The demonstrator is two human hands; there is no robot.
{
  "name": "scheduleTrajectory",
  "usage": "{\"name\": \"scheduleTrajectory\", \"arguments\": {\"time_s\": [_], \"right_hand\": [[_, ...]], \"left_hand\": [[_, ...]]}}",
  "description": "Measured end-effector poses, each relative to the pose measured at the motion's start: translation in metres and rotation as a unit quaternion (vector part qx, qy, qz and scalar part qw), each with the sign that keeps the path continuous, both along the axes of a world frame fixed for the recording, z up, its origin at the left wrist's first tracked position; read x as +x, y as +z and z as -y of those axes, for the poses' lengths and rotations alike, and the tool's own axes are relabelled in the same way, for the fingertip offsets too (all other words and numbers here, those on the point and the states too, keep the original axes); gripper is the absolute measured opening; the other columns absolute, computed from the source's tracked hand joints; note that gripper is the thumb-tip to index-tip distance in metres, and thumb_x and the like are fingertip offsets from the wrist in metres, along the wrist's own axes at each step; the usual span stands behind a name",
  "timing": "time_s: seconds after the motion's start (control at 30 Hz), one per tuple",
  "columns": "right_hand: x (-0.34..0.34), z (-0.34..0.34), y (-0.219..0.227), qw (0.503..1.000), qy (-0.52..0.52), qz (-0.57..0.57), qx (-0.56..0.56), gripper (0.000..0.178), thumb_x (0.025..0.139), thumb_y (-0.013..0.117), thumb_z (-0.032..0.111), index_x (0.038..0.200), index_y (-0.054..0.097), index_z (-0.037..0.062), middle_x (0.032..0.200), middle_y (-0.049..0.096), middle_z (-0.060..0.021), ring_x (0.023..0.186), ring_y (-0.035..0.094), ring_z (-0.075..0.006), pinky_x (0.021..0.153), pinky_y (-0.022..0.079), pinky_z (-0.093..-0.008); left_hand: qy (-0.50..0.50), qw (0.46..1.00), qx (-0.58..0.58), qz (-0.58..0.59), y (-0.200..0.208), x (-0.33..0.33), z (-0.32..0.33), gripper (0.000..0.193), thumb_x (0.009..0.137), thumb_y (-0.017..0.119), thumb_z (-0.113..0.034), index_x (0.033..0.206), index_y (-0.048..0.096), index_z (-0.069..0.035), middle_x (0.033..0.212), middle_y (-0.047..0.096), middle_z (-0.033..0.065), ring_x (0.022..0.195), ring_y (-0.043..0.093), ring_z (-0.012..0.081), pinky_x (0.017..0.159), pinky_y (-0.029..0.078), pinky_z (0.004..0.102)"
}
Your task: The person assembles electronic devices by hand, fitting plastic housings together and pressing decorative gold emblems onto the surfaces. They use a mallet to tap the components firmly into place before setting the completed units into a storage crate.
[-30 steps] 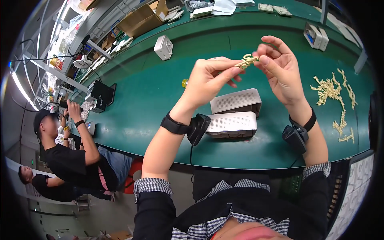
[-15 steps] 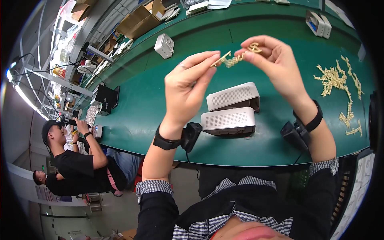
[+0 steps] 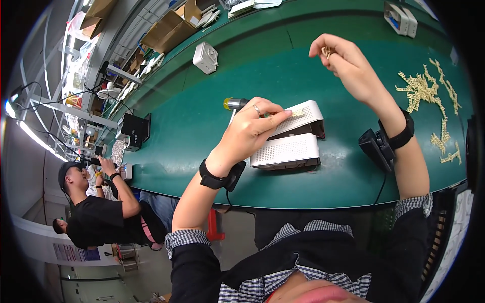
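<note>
Two white perforated covers with dark undersides lie one behind the other on the green bench, the far cover (image 3: 309,112) and the near cover (image 3: 288,150). My left hand (image 3: 250,129) reaches to the far cover, thumb and fingertips closed on a small pale-yellow openwork strip (image 3: 298,113) against its perforated face. Raised above the bench to the right, my right hand (image 3: 348,68) has its fingers curled round a small yellowish piece (image 3: 327,52), mostly hidden by them. Just beyond my left knuckles lies a grey cylindrical object with a yellow end (image 3: 234,103), partly covered by the hand.
A loose pile of pale-yellow openwork pieces (image 3: 420,93) spreads along the right side of the bench (image 3: 187,146). A white box-shaped part (image 3: 205,57) stands at the back, and white frames (image 3: 400,21) at the far right. Another person (image 3: 101,212) works at the left.
My hands have parted. The left has come down to the far cover with a pale-yellow strip; the right has moved slightly right and up, fingers curled. The grey cylinder now shows.
</note>
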State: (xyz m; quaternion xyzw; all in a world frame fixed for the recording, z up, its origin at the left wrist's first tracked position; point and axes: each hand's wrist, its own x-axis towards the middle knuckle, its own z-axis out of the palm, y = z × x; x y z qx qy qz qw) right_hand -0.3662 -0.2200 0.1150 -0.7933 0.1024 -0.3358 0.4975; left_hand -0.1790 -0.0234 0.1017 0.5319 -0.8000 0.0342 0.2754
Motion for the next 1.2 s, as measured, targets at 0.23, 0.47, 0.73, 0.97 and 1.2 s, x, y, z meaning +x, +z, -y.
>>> {"name": "scheduleTrajectory", "arguments": {"time_s": [0.23,0.47,0.73,0.97,1.2], "right_hand": [[0.008,-0.017,-0.01,0.986,0.018,-0.133,-0.096,0.026,0.088,0.054,0.022,0.099,0.059,-0.0008,0.079,0.053,-0.0056,0.07,0.049,-0.0144,0.061,0.042,-0.0302],[0.012,-0.025,-0.02,0.963,0.076,-0.212,-0.147,0.038,0.09,0.058,0.034,0.102,0.062,-0.0017,0.086,0.06,-0.0133,0.077,0.056,-0.0223,0.068,0.046,-0.0336],[0.013,-0.013,-0.025,0.935,0.193,-0.278,-0.109,0.04,0.097,0.049,0.033,0.107,0.062,-0.003,0.095,0.063,-0.018,0.088,0.06,-0.029,0.078,0.047,-0.0373],[0.012,-0.013,-0.025,0.931,0.201,-0.293,-0.078,0.04,0.099,0.045,0.032,0.105,0.063,-0.0032,0.095,0.064,-0.0181,0.09,0.06,-0.03,0.08,0.047,-0.0375],[0.014,-0.023,-0.008,0.912,0.155,-0.359,-0.121,0.042,0.097,0.048,0.036,0.104,0.064,-0.0023,0.092,0.064,-0.0205,0.089,0.06,-0.0317,0.078,0.046,-0.0374]], "left_hand": [[0.005,1.0,0.001,0.0,-0.002,-0.003,-0.001,0.033,0.075,0.065,0.006,0.105,0.071,-0.007,0.095,0.063,0.0066,0.086,0.06,0.0236,0.071,0.052,0.0334],[0.021,1.0,-0.001,0.017,0.001,-0.006,-0.002,0.034,0.074,0.065,0.008,0.104,0.071,-0.007,0.094,0.064,0.0068,0.085,0.061,0.0236,0.071,0.053,0.0336],[0.036,0.998,-0.013,-0.053,-0.009,-0.006,-0.003,0.034,0.073,0.065,0.009,0.102,0.073,-0.007,0.092,0.065,0.0056,0.084,0.062,0.0216,0.07,0.052,0.0317],[0.032,0.999,-0.008,-0.029,-0.005,-0.009,-0.005,0.036,0.073,0.065,0.009,0.105,0.072,-0.008,0.093,0.064,0.0061,0.086,0.062,0.0226,0.072,0.051,0.032],[0.057,0.989,0.044,0.128,0.018,-0.018,-0.012,0.038,0.073,0.061,0.002,0.11,0.068,-0.002,0.1,0.062,0.0079,0.094,0.058,0.0263,0.082,0.05,0.0371]]}}
